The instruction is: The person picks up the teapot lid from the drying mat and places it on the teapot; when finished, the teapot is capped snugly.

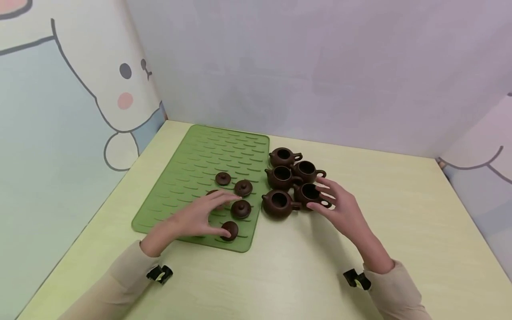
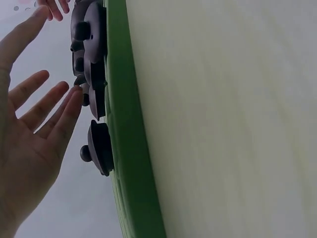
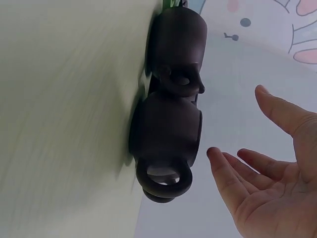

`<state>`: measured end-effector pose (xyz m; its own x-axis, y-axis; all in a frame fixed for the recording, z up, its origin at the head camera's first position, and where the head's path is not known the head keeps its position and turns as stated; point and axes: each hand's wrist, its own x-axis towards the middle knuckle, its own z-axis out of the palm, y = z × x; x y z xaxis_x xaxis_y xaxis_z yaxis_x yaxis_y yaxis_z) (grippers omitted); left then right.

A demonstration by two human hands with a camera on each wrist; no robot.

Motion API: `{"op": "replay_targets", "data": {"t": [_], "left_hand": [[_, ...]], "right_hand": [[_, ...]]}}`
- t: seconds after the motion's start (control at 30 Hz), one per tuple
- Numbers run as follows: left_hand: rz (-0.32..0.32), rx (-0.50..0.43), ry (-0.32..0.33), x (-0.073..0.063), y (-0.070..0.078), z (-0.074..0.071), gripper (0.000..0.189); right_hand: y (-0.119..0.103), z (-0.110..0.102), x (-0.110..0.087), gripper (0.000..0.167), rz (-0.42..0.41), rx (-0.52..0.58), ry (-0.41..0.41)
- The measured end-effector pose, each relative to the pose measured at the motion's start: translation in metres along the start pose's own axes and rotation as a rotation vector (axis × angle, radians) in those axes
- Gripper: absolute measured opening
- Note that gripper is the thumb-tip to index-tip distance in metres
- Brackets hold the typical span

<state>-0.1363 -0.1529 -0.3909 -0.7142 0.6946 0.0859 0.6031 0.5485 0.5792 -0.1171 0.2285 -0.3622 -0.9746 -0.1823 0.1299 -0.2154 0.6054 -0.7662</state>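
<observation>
Over the front of a green mat (image 1: 176,186) hovers my left hand (image 1: 194,218), thumb and fingers spread apart, gripping nothing. Several small dark brown lids (image 1: 241,209) with round knobs lie under and beside it. The left wrist view shows the fingers apart from the nearest lid (image 2: 99,148). My right hand (image 1: 344,211) is held beside a lidless dark brown teapot (image 1: 306,203), the front right one of a close group. In the right wrist view, a gap separates its loosely bent fingers from that teapot's handle (image 3: 166,191). One lid is partly hidden by my left hand.
Several lidless teapots (image 1: 276,213) stand close together along the mat's right edge, spouts leftward and handles rightward. The pale wooden table (image 1: 400,213) meets a plain cloth wall (image 1: 300,80) at the back. A cartoon-printed panel (image 1: 80,129) rises on the left.
</observation>
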Motion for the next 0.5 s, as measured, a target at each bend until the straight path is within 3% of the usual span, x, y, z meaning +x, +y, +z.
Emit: {"op": "replay_targets", "data": {"t": [0.27,0.5], "left_hand": [[0.047,-0.182,-0.05,0.001,-0.003,0.005,0.056],[0.053,-0.235,-0.087,0.002,-0.005,0.007,0.037]], "right_hand": [[0.001,0.007,0.0,0.049,0.021,0.014,0.002],[-0.001,0.014,-0.001,0.029,0.014,-0.016,0.053]]}}
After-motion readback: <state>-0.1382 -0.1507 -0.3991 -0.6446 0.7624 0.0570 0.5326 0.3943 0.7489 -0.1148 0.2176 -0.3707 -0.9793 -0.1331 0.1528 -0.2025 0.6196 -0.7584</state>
